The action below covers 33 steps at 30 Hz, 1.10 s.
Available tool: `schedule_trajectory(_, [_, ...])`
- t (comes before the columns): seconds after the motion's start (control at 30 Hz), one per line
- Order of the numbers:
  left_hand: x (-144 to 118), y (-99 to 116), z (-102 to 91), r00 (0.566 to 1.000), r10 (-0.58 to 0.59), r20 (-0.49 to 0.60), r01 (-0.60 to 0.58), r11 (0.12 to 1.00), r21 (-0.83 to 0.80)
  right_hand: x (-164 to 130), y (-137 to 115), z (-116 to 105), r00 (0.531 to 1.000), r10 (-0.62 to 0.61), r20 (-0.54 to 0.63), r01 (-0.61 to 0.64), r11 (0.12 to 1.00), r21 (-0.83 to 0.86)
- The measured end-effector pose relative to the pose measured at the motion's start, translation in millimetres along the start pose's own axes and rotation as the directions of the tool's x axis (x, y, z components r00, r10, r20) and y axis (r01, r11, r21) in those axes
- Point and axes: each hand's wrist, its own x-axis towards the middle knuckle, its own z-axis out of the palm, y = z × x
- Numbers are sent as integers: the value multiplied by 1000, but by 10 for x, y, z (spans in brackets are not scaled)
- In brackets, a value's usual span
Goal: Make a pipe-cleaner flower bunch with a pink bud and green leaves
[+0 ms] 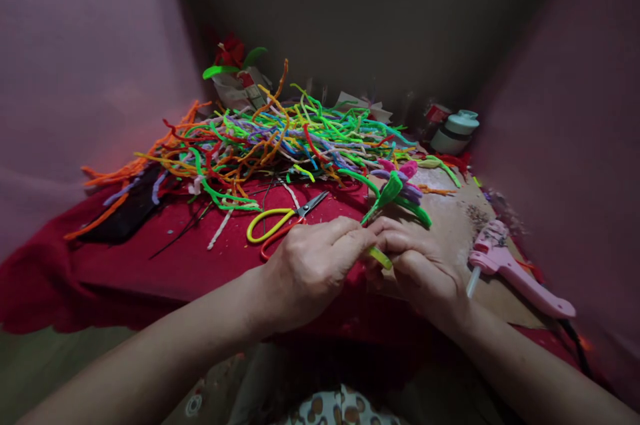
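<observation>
My left hand [315,268] and my right hand [425,265] meet over the table's front edge, both with closed fingers. Between them they grip the lower stem of a pipe-cleaner flower [390,188] with green leaves and pink and purple petals. The flower head points away from me and leans right. A curved yellow-green piece [381,257] sticks out between the hands; my fingers hide the rest, so its kind is unclear. Just beyond my left hand lie scissors [270,225] with one yellow and one red handle, blades pointing right.
A tangled heap of coloured pipe cleaners [280,138] covers the back of the red cloth [165,265]. At right, a pink glue gun [520,272] lies on a cardboard sheet [440,205]. A pale blue jar [455,132] stands behind. A black flat object [125,208] lies left.
</observation>
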Motion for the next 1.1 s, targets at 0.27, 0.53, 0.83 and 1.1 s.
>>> schedule_trajectory(0.27, [5,-48,3,999,-28,15,28,1000,-8,13,-4,4,1000,22,12,-22,1000,8])
schedule_trajectory(0.53, [6,-44,25,999,-27,17,27,1000,5,-14,8,26,1000,29,1,-28,999,-39])
schedule_trajectory(0.83, [54,-41,3,1000,-4,0,4,1000,-18,19,-37,0,994,-108,-31,106,991,-78])
schedule_trajectory(1.1, [17,-42,30,1000,-17,13,17,1000,2,14,-34,12,998,-64,-16,62,990,-129])
